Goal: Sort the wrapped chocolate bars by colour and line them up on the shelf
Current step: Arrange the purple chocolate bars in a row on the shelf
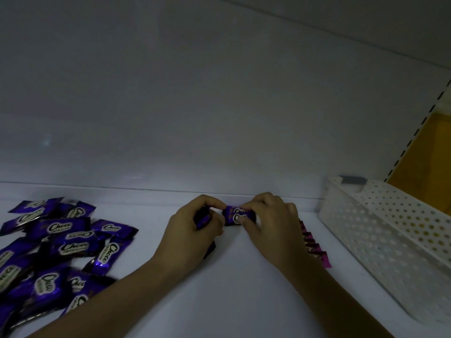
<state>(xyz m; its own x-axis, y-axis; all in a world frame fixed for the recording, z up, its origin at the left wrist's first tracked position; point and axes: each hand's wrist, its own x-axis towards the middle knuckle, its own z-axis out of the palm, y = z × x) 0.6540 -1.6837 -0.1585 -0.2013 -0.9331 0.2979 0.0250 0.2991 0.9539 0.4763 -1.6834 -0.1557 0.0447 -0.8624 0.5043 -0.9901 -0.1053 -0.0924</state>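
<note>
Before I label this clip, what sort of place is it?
Probably a shop: a white shelf with a slotted upright at its right, a heap of purple bars, and a perforated basket.

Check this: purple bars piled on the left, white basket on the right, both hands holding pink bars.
Wrong colour: the head view shows the left hand and right hand holding purple bars, not pink. The pile on the left and basket on the right are correct.

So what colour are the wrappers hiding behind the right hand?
The wrappers are pink, seen best in the head view.
</note>
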